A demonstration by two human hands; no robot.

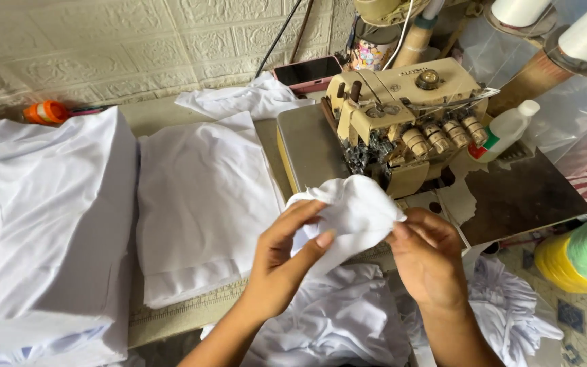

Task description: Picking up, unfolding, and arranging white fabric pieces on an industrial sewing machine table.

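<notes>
Both hands — left hand [287,261], right hand [428,257] — pinch white cloth [351,211], bunched, no clear axis.

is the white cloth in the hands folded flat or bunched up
Bunched up: the white cloth is crumpled, pinched between the left hand and right hand.

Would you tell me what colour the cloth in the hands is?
The cloth piece, held by the left hand and right hand, is plain white; head view.

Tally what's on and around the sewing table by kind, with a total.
White fabric piece in both hands: 1
White fabric stacks: 2
Sewing machine: 1
Thread cones: 2
Plastic bottle: 1
Phone: 1
Total: 8
</notes>
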